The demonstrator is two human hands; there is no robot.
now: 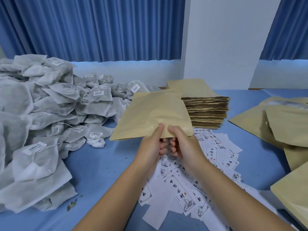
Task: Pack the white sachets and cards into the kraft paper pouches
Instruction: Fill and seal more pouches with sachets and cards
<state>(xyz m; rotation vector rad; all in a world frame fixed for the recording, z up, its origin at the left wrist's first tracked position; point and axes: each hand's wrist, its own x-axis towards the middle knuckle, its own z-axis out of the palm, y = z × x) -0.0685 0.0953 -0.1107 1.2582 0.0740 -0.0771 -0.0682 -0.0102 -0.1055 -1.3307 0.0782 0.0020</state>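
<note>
The left grip (150, 147) and right grip (185, 145) pinch the pouch (153, 112) by its near edge; sachets (41, 114) lie leftward, nearer the left grip

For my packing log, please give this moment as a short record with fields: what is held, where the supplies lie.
held: flat tan kraft paper pouch, lifted
left hand: pinches the pouch's near edge, thumb on top
right hand: pinches the same edge
sachets: heap of white fabric sachets, left
cards: scattered white printed cards, beneath the hands
spare pouches: stack of flat kraft pouches, behind; loose kraft pouches, right
surface: blue table
</note>
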